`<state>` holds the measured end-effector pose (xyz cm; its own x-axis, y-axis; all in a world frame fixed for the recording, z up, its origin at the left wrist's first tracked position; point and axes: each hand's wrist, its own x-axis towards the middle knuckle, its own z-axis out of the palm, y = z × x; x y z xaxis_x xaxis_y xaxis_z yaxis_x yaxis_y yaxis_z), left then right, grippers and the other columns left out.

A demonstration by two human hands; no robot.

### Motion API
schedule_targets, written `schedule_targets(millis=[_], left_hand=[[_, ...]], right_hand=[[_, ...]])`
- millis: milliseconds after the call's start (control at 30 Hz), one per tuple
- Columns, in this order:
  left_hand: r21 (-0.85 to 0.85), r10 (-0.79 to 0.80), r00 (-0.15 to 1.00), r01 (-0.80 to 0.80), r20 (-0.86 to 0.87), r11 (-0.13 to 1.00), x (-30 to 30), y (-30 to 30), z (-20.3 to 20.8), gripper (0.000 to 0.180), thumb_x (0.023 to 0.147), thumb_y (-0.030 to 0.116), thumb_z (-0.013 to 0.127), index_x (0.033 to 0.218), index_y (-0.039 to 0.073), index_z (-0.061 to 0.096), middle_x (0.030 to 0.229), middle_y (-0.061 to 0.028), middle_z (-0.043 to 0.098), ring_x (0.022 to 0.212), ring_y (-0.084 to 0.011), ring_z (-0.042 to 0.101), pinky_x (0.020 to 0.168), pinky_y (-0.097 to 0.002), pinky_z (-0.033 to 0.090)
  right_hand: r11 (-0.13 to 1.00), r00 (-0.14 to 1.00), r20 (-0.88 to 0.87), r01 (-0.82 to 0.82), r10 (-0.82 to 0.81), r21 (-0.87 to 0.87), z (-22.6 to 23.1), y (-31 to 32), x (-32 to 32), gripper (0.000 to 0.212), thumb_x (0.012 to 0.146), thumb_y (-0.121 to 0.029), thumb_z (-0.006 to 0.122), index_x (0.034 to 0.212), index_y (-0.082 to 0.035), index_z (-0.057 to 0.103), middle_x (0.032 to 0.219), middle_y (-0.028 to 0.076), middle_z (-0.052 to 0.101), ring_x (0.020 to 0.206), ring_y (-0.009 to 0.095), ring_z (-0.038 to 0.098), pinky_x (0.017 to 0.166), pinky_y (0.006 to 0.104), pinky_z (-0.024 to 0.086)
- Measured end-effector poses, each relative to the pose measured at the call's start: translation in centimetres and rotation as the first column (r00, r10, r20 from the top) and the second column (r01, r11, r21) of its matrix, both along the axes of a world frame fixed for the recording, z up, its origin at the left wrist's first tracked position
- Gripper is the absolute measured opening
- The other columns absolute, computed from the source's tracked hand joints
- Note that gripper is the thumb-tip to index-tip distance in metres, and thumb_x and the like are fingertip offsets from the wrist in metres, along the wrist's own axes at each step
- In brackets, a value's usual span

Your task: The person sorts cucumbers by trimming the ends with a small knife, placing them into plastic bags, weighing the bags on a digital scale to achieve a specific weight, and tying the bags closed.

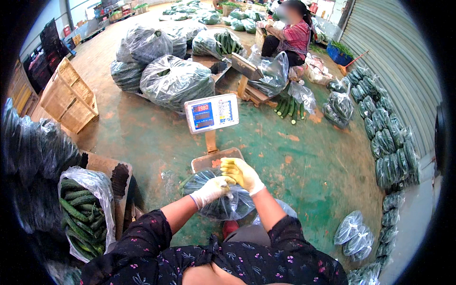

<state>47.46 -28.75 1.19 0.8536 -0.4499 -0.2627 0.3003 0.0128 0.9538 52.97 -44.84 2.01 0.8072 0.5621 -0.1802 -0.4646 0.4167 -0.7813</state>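
A clear plastic bag [221, 209] of dark green vegetables, probably cucumbers, rests in front of me at the near side of a weighing scale [211, 114] with a lit display. My left hand [209, 192], in a white glove, is closed on the gathered top of this bag. Just above and to its right is my right hand [243, 175], in a yellow-palmed glove. Its fingers are stretched and slightly curved toward the left one, and the two hands meet at the fingertips. Part of the scale's pan [202, 164] shows beyond the bag.
An open bag of cucumbers [80, 218] stands at my left, near a wooden crate [71, 97]. Large filled bags [176, 83] lie beyond the scale. A person [297, 31] sits at the far right. Packed bags [387, 137] line the shutter wall; smaller bags [355, 236] lie nearer.
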Motion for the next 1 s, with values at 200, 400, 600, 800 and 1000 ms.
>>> schedule_targets(millis=[200,400,600,800,1000], left_hand=[[0.686,-0.492,0.493,-0.372,0.717,0.626,2.7,0.8,0.8,0.017,0.065,0.023,0.069,0.074,0.013,0.059,0.073,-0.0090,0.058,0.074,-0.0295,0.059,0.062,-0.0413,0.043],[0.667,-0.516,0.426,-0.409,0.743,0.623,3.5,0.8,2.2,0.017,0.064,0.023,0.068,0.076,0.013,0.064,0.076,-0.0087,0.061,0.076,-0.0298,0.059,0.067,-0.0427,0.042],[0.721,-0.532,0.513,-0.294,0.673,0.628,2.6,2.7,1.9,0.003,0.063,0.014,0.063,0.065,0.013,0.061,0.065,-0.0100,0.060,0.065,-0.0318,0.058,0.059,-0.0428,0.041],[0.742,-0.536,0.561,-0.234,0.630,0.628,-1.2,4.0,-3.7,0.002,0.066,0.011,0.061,0.065,0.012,0.061,0.064,-0.0112,0.059,0.062,-0.0314,0.058,0.057,-0.0426,0.045],[0.720,-0.341,0.674,-0.421,0.656,0.552,-4.8,7.1,-0.3,0.053,0.073,0.031,0.070,0.116,0.004,0.054,0.113,-0.0177,0.056,0.106,-0.0357,0.053,0.092,-0.0427,0.042]], right_hand=[[0.939,0.829,-0.489,-0.116,0.271,0.325,-8.0,2.7,1.0,0.030,0.096,-0.032,0.041,0.109,-0.010,0.057,0.104,0.008,0.063,0.097,0.021,0.060,0.089,0.0364,0.047],[0.953,0.909,-0.324,-0.190,0.261,0.234,-10.7,3.2,3.2,0.023,0.092,-0.027,0.046,0.099,-0.010,0.060,0.090,0.003,0.065,0.086,0.016,0.062,0.077,0.0319,0.049],[0.450,0.626,0.582,0.379,0.520,-0.809,-4.0,3.9,3.0,0.023,0.085,-0.030,0.049,0.093,-0.015,0.065,0.093,0.015,0.065,0.087,0.033,0.062,0.075,0.0404,0.048],[0.010,0.740,0.367,0.438,0.564,-0.899,-7.7,-1.1,4.2,0.029,0.089,-0.037,0.044,0.094,-0.013,0.059,0.091,0.016,0.065,0.088,0.036,0.061,0.076,0.0473,0.048],[0.111,0.663,0.570,0.600,0.486,-0.793,0.3,-3.0,3.0,0.042,0.079,-0.036,0.062,0.114,-0.014,0.057,0.108,0.011,0.062,0.103,0.028,0.058,0.086,0.0415,0.045]])
